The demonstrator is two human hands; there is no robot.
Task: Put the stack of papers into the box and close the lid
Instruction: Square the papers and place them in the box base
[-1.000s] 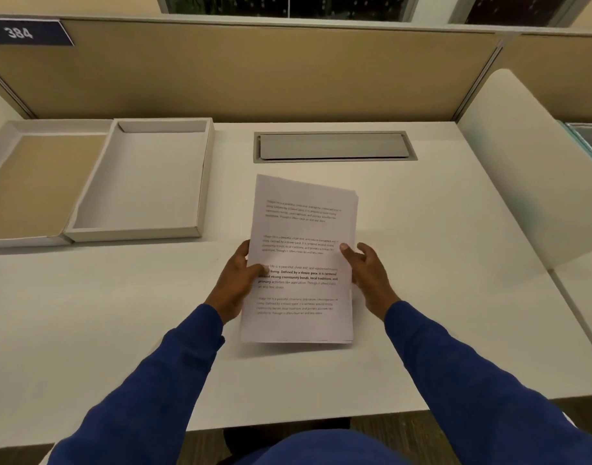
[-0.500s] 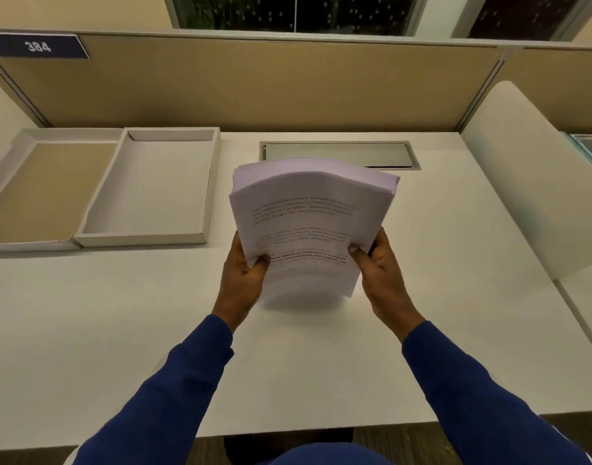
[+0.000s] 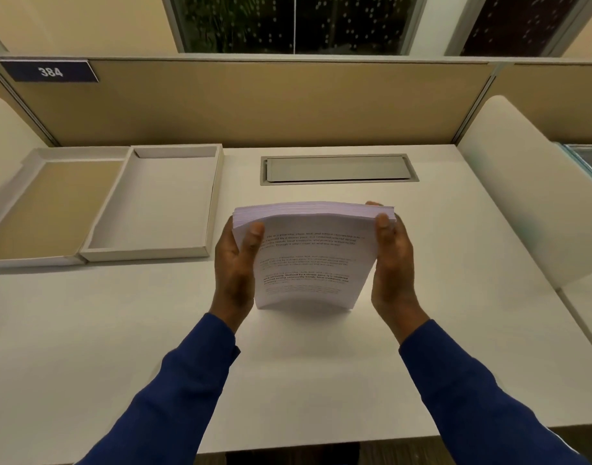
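A thick stack of printed white papers (image 3: 313,263) stands upright on its lower edge on the desk's middle. My left hand (image 3: 236,266) grips its left side and my right hand (image 3: 393,263) grips its right side, thumbs on the front sheet. To the left sits the shallow grey box (image 3: 160,203), open and empty. Its lid (image 3: 50,203), tan inside, lies flat beside it at the far left, joined along the box's left wall.
A metal cable hatch (image 3: 338,169) is set into the white desk (image 3: 120,347) behind the papers. A tan partition (image 3: 254,102) closes off the back, with curved white dividers at the right (image 3: 536,196) and left.
The stack went from lying flat on the desk to being lifted and stood upright on its lower edge. Both hands slid up its sides toward the top corners.
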